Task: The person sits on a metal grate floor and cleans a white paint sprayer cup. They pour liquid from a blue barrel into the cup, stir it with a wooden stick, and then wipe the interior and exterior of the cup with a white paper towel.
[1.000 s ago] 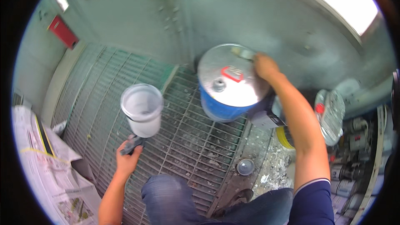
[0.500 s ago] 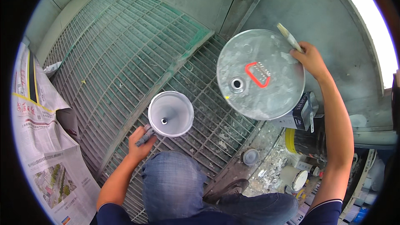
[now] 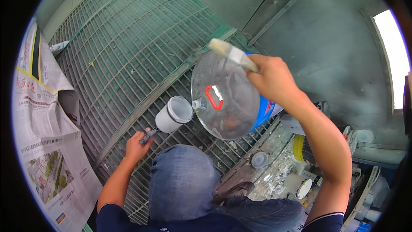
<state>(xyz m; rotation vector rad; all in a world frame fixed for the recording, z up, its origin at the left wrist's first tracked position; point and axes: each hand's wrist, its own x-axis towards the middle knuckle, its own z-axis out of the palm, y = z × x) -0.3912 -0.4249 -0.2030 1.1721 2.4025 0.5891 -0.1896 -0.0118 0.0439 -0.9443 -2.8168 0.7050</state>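
Note:
My left hand (image 3: 136, 147) is closed round the dark grip of a spray gun (image 3: 149, 135) with a white cup (image 3: 166, 119) on it. The cup leans, its mouth toward a large metal drum (image 3: 236, 114). The drum is tipped over toward the cup, and its short spout (image 3: 198, 104) is close beside the cup's rim; I see no clear stream between them. A red handle (image 3: 214, 97) lies on the drum's grey lid. My right hand (image 3: 274, 79) grips a paintbrush (image 3: 234, 54) above the drum's upper edge; whether it also presses on the drum, I cannot tell.
Metal floor grating (image 3: 128, 47) spreads ahead. Newspaper sheets (image 3: 56, 146) hang at the left. On the right are a round lid (image 3: 259, 160), a small white can (image 3: 297, 185), a yellow-banded black container (image 3: 304, 149) and a lit window (image 3: 389, 60). My knee (image 3: 182, 184) is close below the cup.
The drum has gone from upright to tipped left, showing its blue side. My right hand has moved left with the paintbrush. The cup has tilted toward the drum in my left hand.

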